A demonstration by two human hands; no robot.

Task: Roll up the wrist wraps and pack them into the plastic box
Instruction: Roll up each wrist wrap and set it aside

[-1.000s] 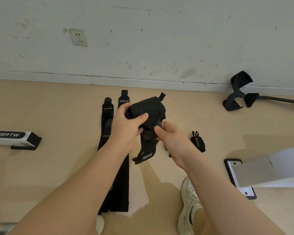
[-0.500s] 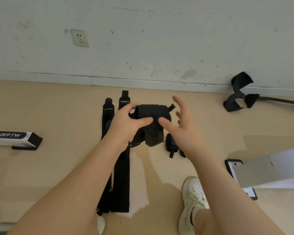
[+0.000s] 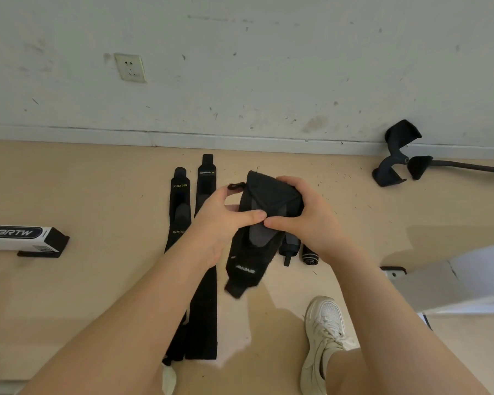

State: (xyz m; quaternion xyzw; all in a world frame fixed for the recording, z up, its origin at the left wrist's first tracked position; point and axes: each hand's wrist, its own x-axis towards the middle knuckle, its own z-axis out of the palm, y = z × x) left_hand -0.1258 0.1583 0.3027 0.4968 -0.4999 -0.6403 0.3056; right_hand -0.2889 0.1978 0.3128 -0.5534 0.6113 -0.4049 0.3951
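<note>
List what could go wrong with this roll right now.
The loose tail of the black fabric wrist wrap hangs free below the left hand and right hand, so the roll may slacken or unwind. The two small rolled black wraps on the floor beneath might get knocked. No plastic box is in view.

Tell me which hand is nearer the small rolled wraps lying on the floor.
Right. The right hand grips the wrap being rolled almost directly above the rolled wraps; the left hand holds its other side, farther off.
</note>
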